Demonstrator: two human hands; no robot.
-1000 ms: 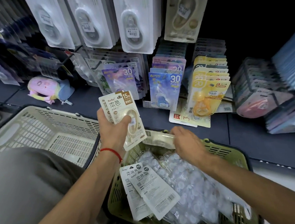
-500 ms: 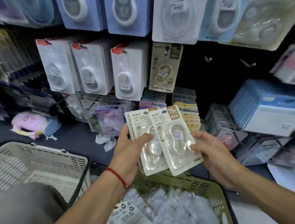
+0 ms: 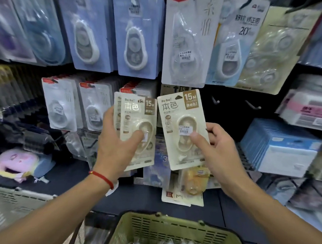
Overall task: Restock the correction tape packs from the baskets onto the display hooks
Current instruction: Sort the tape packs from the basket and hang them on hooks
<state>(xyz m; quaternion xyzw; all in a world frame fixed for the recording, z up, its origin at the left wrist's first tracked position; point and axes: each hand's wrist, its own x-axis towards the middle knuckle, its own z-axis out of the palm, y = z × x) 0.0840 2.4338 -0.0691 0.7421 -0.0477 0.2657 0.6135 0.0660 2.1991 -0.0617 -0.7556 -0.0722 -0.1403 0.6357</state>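
My left hand [image 3: 117, 149] grips a small stack of cream correction tape packs [image 3: 138, 121], thumb across the front blister. My right hand [image 3: 218, 152] holds one single cream correction tape pack [image 3: 182, 128] by its lower right edge, held upright just to the right of the stack and apart from it. Behind and slightly above this single pack hangs another pack of the same cream kind [image 3: 170, 87], mostly hidden. Two bare display hooks [image 3: 215, 101] [image 3: 253, 105] stick out of the dark panel to the right. The green basket [image 3: 172, 226] sits below my arms.
Rows of white and blue correction tape packs [image 3: 134, 40] hang above and to the left. A cream basket [image 3: 16, 203] stands at lower left. Blue boxes [image 3: 279, 146] are stacked at right. Loose packs [image 3: 183, 191] lie on the dark shelf, and a pink plush [image 3: 16, 161] lies at left.
Both hands have risen from the green basket toward the display. My right hand took the front pack off the stack and moved it right, apart from it. The view tilted upward.
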